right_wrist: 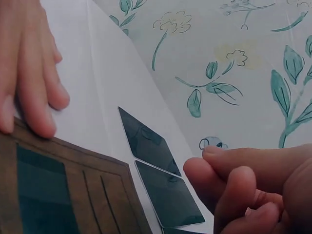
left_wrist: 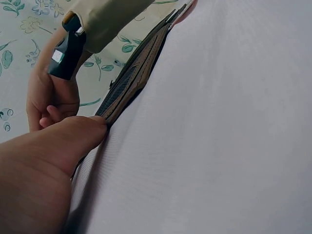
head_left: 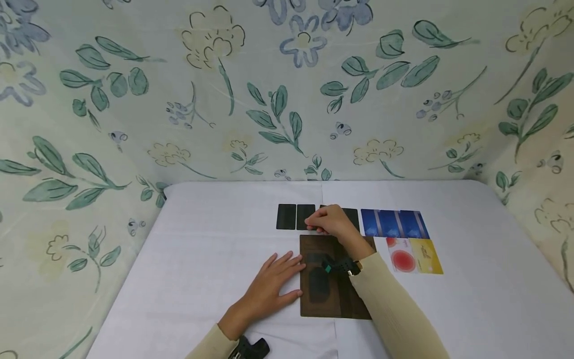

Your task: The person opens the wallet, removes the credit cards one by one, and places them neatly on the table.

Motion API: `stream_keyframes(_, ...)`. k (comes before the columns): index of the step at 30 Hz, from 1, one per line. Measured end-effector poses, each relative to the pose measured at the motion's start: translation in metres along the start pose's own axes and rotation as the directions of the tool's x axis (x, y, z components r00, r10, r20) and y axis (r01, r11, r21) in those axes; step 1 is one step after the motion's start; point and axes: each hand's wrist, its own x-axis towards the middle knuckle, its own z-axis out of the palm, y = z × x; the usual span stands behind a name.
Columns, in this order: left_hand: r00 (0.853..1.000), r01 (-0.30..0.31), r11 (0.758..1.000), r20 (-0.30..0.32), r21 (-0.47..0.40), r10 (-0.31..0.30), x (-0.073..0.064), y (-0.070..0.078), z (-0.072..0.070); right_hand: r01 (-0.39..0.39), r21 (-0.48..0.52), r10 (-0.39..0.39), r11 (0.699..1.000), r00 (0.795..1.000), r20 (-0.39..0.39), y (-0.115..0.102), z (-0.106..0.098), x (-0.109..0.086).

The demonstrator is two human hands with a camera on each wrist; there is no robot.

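Note:
A brown wallet (head_left: 320, 304) lies spread flat on the white table, with dark pockets on its inner side. My left hand (head_left: 271, 284) rests at its left edge, fingers extended and touching it; in the left wrist view the thumb (left_wrist: 92, 127) meets the wallet's edge (left_wrist: 141, 73). Above the wallet, my right hand (head_left: 334, 222) hovers over a row of black cards (head_left: 286, 216), partly covering them. In the right wrist view its thumb (right_wrist: 243, 158) and forefinger tips meet, the other fingers curled, and no card shows between them. Two black cards (right_wrist: 148, 139) lie beside that hand.
Right of the black cards lies a row of blue cards (head_left: 390, 223). Below them are a white card with a red circle (head_left: 402, 258) and a yellow card (head_left: 426, 257). Floral cloth (head_left: 269, 89) hangs behind the white table (head_left: 202, 239).

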Motion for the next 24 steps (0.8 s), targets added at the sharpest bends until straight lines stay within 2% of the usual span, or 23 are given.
stream_keyframes(5, 1.000, -0.004, 1.000, -0.003, -0.001, 0.004, 0.000, 0.000, -0.001, 0.072, -0.064, -0.072, 0.995, 0.997, -0.002, 0.005, -0.005, -0.014)
stream_keyframes(10, 1.000, -0.001, 1.000, -0.004, -0.008, 0.001, 0.001, 0.001, 0.000, 0.109, -0.118, -0.110, 0.987, 0.994, -0.006, 0.010, -0.010, -0.027)
stream_keyframes(18, 1.000, -0.007, 1.000, -0.012, 0.013, 0.008, 0.001, 0.000, 0.000, 0.120, -0.127, -0.122, 0.985, 0.993, -0.007, 0.015, -0.013, -0.036)
stream_keyframes(24, 1.000, -0.003, 1.000, -0.005, -0.001, 0.003, 0.001, 0.001, -0.002, 0.137, -0.132, -0.135, 0.982, 0.991, 0.021, 0.019, -0.015, -0.043)
